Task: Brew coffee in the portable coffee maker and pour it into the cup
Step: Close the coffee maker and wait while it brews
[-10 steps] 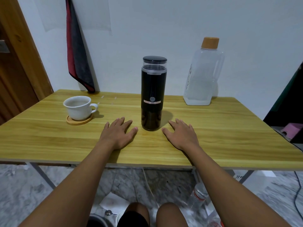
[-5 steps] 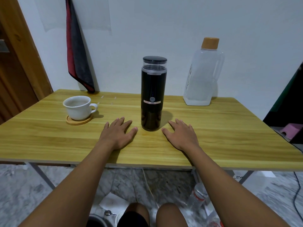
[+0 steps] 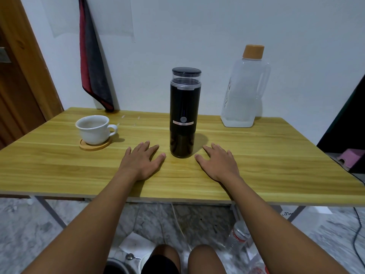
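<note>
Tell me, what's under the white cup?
A round wooden coaster lies under the white ceramic cup on the wooden table. Only the coaster's rim shows; its middle is covered by the cup.

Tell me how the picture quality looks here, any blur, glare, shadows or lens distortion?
Head view: wide-angle bending shows in the bowed table edges and the leaning door frame; the coffee maker and cup are sharp; the floor bottle is smeared; a soft shadow falls right of the coffee maker; lighting is even, without harsh glare.
</note>
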Demonstrator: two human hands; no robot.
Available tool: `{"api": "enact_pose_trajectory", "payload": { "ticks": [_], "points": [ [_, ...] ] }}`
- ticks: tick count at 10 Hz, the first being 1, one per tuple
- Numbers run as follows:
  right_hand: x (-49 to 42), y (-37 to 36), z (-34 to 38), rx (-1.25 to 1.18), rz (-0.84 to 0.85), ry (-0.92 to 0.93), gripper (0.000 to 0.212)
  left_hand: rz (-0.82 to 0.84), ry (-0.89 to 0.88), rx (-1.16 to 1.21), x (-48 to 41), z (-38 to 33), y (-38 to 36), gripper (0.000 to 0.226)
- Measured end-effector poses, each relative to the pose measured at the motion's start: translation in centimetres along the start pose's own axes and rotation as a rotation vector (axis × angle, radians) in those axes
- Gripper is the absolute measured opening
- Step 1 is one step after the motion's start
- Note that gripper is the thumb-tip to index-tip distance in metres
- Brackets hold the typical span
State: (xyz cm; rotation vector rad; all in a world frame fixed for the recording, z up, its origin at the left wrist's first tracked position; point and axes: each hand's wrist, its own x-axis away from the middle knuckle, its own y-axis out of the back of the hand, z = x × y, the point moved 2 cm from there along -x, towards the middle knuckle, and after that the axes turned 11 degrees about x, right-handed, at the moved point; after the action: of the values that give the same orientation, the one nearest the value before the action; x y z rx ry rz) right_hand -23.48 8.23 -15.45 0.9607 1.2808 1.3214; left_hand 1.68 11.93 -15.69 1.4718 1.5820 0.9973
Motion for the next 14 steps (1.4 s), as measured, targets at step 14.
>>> {"api": "enact_pose_trajectory", "payload": {
  "ticks": [14],
  "points": [
    [0.14,0.2,-0.03,-0.001,0.004,0.007,0.068,0.004,-0.004,-0.001,-0.16,0.0,-0.03,0.069]
  ]
}}
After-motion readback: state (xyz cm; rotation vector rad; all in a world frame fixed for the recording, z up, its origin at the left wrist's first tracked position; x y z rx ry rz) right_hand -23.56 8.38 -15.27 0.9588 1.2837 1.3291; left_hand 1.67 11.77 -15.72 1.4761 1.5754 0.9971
